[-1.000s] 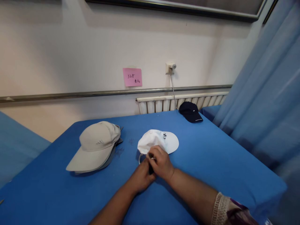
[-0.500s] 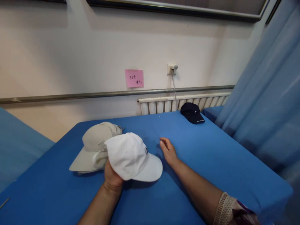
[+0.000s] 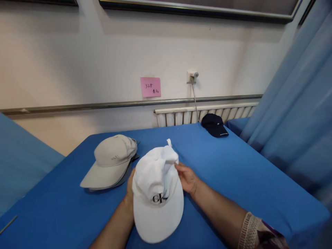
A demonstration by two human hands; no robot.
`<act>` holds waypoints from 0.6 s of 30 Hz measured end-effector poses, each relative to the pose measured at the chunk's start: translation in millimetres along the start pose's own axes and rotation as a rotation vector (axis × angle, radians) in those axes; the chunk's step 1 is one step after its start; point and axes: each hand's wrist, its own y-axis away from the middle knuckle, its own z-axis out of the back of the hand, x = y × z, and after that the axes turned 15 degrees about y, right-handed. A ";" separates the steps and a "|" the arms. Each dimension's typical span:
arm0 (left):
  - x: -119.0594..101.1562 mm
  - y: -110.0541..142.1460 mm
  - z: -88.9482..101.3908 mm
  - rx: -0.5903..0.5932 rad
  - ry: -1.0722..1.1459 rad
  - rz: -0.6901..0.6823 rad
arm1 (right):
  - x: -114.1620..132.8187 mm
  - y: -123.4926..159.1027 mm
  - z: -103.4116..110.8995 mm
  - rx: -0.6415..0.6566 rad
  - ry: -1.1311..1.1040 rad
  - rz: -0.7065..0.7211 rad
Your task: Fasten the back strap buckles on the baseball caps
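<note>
Between my two hands is a white baseball cap with black lettering on its front. Its brim points down toward me and the crown is partly dented, with the strap end sticking up at the back. My left hand grips the cap's left side, most of its fingers hidden behind the fabric. On the opposite side my right hand pinches the rear edge of the crown. To the left lies a beige cap, stacked on at least one darker cap.
A navy cap lies at the far right corner of the blue-covered table. Behind stand a radiator and a metal rail. Blue curtains hang at the right; a thin stick lies at lower left.
The white cap has turned from pointing right to pointing its brim toward me. My right hand, free before, has come onto the cap's right side.
</note>
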 end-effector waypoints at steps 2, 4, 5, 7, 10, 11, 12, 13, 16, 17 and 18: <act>6.7 -4.1 -8.6 0.007 0.083 0.133 | 11.9 -6.2 14.7 -0.132 -0.020 0.080; 15.1 -7.4 -13.4 0.044 0.138 0.222 | 23.7 -10.8 29.5 -0.225 -0.038 0.100; 19.7 -8.5 -14.1 0.068 0.145 0.235 | 29.0 -12.1 35.9 -0.253 -0.050 0.100; 28.8 -9.3 -12.6 0.077 0.126 0.219 | 37.6 -12.6 45.0 -0.289 -0.082 0.096; 40.4 -7.2 -7.8 -0.016 0.044 0.196 | 45.9 -9.7 49.2 -0.309 -0.128 0.088; 43.2 -6.0 -7.0 -0.042 0.014 0.197 | 47.8 -8.4 49.0 -0.305 -0.134 0.073; 45.3 -4.8 -7.2 -0.052 -0.014 0.199 | 49.3 -7.2 48.3 -0.294 -0.134 0.054; 46.4 -3.6 -8.4 -0.047 -0.041 0.191 | 50.4 -6.2 47.6 -0.279 -0.129 0.037; 40.0 0.3 -18.9 -0.021 -0.111 0.068 | 50.9 -5.1 47.0 -0.258 -0.128 0.066; 33.0 2.1 -23.9 -0.028 -0.126 -0.001 | 49.8 -5.3 47.6 -0.263 -0.137 0.092; 22.8 4.5 -29.1 -0.045 -0.134 -0.084 | 48.1 -5.6 48.5 -0.269 -0.148 0.108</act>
